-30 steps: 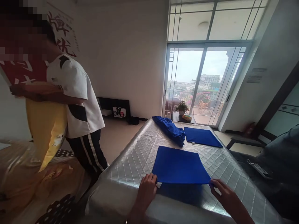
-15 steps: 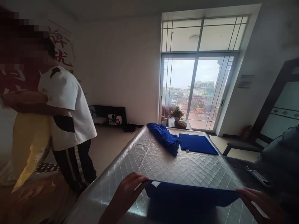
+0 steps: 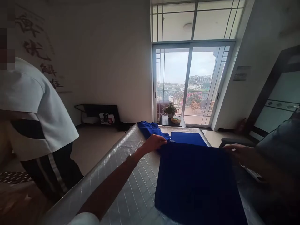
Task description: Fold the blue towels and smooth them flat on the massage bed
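A dark blue cloth [image 3: 197,181] hangs spread out over the near part of the table, held up by its top edge. My left hand [image 3: 155,142] pinches its upper left corner. At the upper right corner my right hand [image 3: 234,149] is closed on the same edge, in dim light. Just beyond the cloth lies a flat, folded blue cloth [image 3: 187,137], partly hidden by the held one. Left of that is a crumpled blue cloth [image 3: 147,128], close behind my left hand.
The table [image 3: 117,159] has a silvery quilted cover. At the left stands a person [image 3: 51,118] in a white top. A small black table [image 3: 166,122] with a potted plant [image 3: 170,109] is by the glass door. A dark bench [image 3: 234,142] is at the right.
Both my hands have risen and reached forward with the cloth, which now hangs open facing me. The view has turned to the right, so the person sits farther left.
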Tool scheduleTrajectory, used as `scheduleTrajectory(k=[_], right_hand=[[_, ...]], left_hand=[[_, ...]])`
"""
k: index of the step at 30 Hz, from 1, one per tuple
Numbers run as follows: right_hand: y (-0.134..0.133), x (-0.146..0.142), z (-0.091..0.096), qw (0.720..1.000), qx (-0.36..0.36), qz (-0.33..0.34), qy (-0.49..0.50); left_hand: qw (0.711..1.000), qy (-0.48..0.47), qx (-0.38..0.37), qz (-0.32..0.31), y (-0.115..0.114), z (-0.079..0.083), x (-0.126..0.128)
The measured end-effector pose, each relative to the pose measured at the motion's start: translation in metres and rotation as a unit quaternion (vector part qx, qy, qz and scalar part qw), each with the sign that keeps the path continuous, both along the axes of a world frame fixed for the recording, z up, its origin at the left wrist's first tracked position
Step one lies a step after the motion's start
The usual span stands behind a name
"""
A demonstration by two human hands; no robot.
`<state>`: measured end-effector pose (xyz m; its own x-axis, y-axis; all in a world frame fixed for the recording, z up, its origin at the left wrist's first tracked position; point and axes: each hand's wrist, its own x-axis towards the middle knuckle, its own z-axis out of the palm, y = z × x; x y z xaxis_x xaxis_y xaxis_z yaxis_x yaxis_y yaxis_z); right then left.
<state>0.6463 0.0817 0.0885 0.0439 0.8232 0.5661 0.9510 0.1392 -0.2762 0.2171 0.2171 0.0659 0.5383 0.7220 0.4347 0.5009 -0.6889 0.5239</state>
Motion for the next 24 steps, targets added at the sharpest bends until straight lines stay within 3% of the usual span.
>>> scheduleTrajectory(k=[3, 6, 8, 9, 12, 15, 18, 21, 24], right_hand=[[0.054, 0.014, 0.031, 0.998, -0.034, -0.049, 0.016], [0.090, 0.023, 0.062, 0.993, 0.036, -0.108, 0.028], [0.108, 0.031, 0.066, 0.992, 0.077, -0.088, 0.040], [0.117, 0.037, 0.060, 0.992, 0.084, -0.076, 0.047], [0.144, 0.054, 0.008, 0.995, 0.064, -0.061, 0.055], [0.167, 0.066, -0.078, 0.997, 0.024, -0.041, 0.064], [0.179, 0.067, -0.166, 0.996, 0.007, -0.041, 0.076], [0.183, 0.070, -0.234, 0.994, 0.006, -0.064, 0.084], [0.185, 0.078, -0.271, 0.993, 0.016, -0.083, 0.085]], left_hand=[[0.998, -0.037, 0.020, 0.050, 0.056, 0.023, 0.041], [0.983, -0.120, 0.083, 0.110, 0.093, 0.046, 0.070], [0.967, -0.159, 0.138, 0.142, 0.108, 0.044, 0.083], [0.961, -0.164, 0.162, 0.150, 0.113, 0.035, 0.088], [0.969, -0.100, 0.174, 0.142, 0.122, -0.021, 0.102], [0.985, 0.071, 0.092, 0.130, 0.121, -0.094, 0.115], [0.981, 0.142, 0.052, 0.125, 0.114, -0.156, 0.126], [0.977, 0.166, 0.043, 0.130, 0.106, -0.193, 0.129], [0.975, 0.168, 0.047, 0.138, 0.105, -0.207, 0.127]])
